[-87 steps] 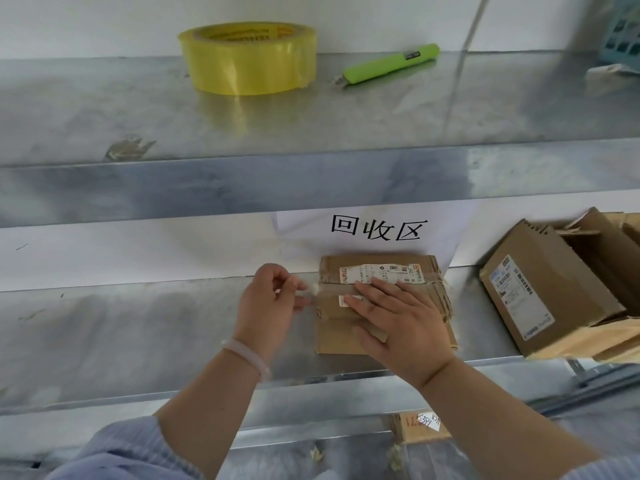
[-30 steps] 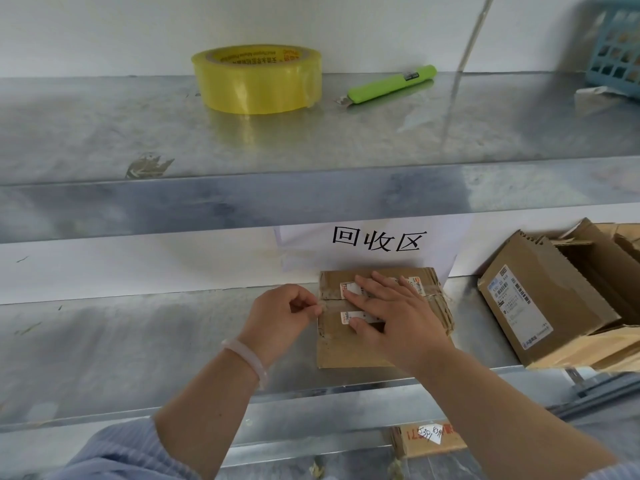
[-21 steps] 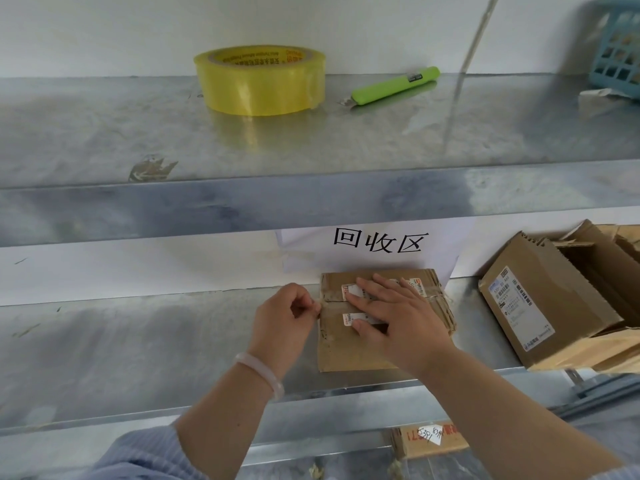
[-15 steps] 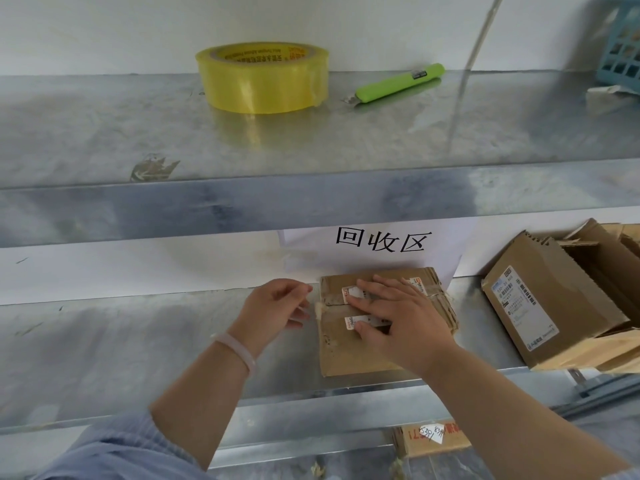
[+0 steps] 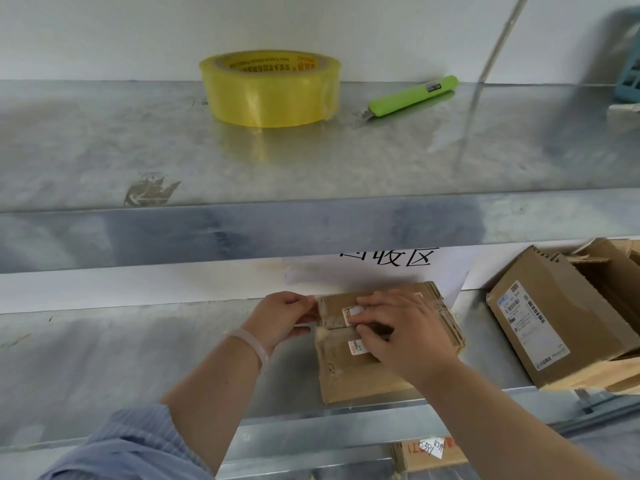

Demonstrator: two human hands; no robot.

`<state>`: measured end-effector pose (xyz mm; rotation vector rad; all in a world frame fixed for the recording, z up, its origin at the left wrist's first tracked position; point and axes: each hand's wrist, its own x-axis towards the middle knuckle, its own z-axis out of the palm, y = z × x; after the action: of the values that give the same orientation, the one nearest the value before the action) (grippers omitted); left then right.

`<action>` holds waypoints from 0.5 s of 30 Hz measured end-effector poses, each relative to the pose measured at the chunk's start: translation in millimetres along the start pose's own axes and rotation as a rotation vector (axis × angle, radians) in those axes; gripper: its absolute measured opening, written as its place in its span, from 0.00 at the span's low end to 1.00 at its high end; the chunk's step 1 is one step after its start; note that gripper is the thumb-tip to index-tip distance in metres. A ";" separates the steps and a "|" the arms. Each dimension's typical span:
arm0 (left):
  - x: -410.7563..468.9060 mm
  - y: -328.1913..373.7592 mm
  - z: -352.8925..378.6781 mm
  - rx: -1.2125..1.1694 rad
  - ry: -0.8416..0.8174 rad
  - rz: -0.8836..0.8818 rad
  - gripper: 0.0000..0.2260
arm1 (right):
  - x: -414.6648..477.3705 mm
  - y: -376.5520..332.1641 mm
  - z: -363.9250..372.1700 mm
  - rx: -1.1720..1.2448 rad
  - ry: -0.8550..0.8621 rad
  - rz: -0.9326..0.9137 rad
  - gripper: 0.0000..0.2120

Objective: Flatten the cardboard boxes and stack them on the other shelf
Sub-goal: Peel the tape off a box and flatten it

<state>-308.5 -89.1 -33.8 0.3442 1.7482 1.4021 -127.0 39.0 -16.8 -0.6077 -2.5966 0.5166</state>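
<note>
Cardboard box [image 5: 367, 382] lies flattened on the lower shelf [image 5: 138, 375] at 5 o'clock, right hand [image 5: 405, 337] pressing it with grip apart, left hand [image 5: 280, 317] grip pinching its 9 o'clock edge, while an open carton [image 5: 540, 323] at its 3 o'clock holds cardboard pieces

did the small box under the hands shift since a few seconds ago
No. The small box still lies just below the paper sign, near the front edge of the shelf.

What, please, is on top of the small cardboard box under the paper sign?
The right hand rests on the cardboard box, partly covering two white labels. The left hand pinches tape at its left edge. Anything under the palm is hidden.
</note>
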 end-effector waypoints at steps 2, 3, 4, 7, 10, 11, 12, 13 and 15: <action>2.6 2.4 -0.9 0.026 -0.003 -0.002 0.08 | 0.3 -0.6 0.8 -0.001 0.015 -0.007 0.14; 3.7 3.1 -0.6 0.020 -0.002 -0.003 0.07 | 0.0 -0.4 1.2 0.000 0.016 -0.008 0.14; 4.2 3.6 -0.1 0.005 0.003 -0.002 0.06 | -0.1 -0.3 1.7 0.000 0.016 -0.009 0.14; 2.4 3.9 3.3 0.067 0.078 0.089 0.03 | 0.2 -0.2 2.1 -0.005 0.017 -0.010 0.12; -0.8 0.0 7.7 0.324 0.208 0.262 0.04 | -0.2 -0.9 2.9 -0.005 0.030 -0.016 0.11; -2.4 -1.6 9.4 0.357 0.242 0.305 0.05 | -0.2 -1.3 3.3 -0.005 0.035 -0.018 0.11; -4.2 -3.2 10.8 0.372 0.267 0.346 0.06 | 0.3 -1.8 3.6 -0.003 0.038 -0.016 0.10; -5.7 -4.8 11.8 0.378 0.287 0.384 0.07 | 0.9 -2.3 3.8 -0.001 0.039 -0.011 0.10; -7.8 -7.9 11.5 0.364 0.299 0.432 0.09 | 1.9 -2.8 4.6 -0.004 0.035 0.000 0.11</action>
<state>-293.0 -89.2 -37.6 0.7800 2.2807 1.4810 -131.6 36.4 -18.8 -0.6121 -2.5655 0.4968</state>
